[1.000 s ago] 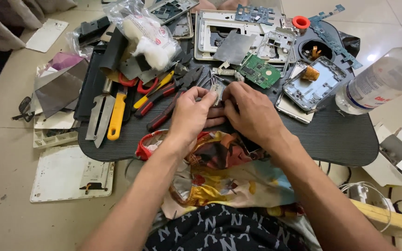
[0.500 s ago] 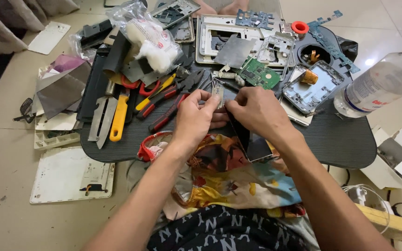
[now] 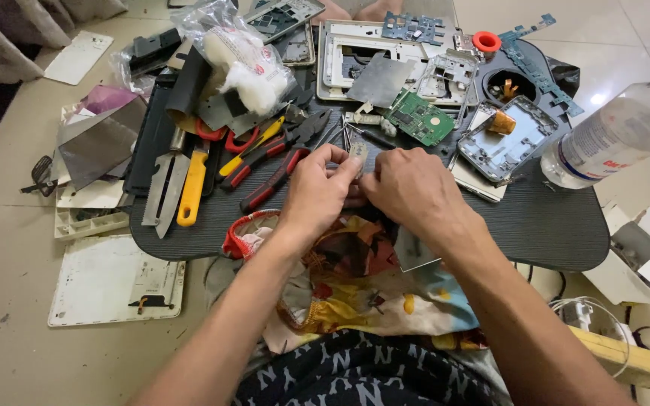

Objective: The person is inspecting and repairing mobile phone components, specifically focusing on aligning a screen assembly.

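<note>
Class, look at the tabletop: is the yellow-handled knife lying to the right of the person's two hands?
No. The yellow-handled knife lies left of both the left hand and the right hand.

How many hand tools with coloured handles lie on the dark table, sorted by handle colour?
Yellow handle: 1, the knife beside the bare steel blade.
Red and black handles: 2, the pliers and the cutters.
Red loop handles: 1, the scissors.
Total: 4.
Both the left hand and the right hand pinch a small metal part.

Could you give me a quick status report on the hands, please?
Left hand and right hand pinch a small metal part. Pliers lie close by.
</note>
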